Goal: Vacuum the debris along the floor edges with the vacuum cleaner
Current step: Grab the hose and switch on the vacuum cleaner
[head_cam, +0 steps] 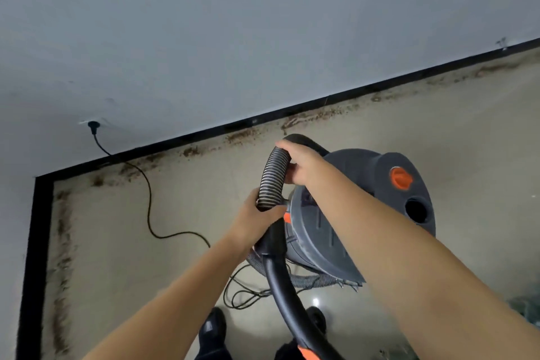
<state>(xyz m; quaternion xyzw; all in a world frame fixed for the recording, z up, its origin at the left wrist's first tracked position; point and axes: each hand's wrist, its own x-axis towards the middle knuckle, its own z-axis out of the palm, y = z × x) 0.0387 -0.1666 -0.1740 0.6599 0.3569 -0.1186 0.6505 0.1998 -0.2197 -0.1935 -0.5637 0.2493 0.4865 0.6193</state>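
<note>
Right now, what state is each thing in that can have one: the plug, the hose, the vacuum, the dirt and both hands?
Plug: in the wall socket, cord trailing over the floor.
Hose: bent in an arch, held at both ends of the bend.
Vacuum: standing on the floor, its round port open.
Dirt: lying along the baseboard, not yet picked up.
Left hand: closed on the hose.
Right hand: closed on the hose.

A pale grey wall meets the glossy beige floor at a black skirting board that turns a corner at the left, and two dark shoes show at the bottom edge.
</note>
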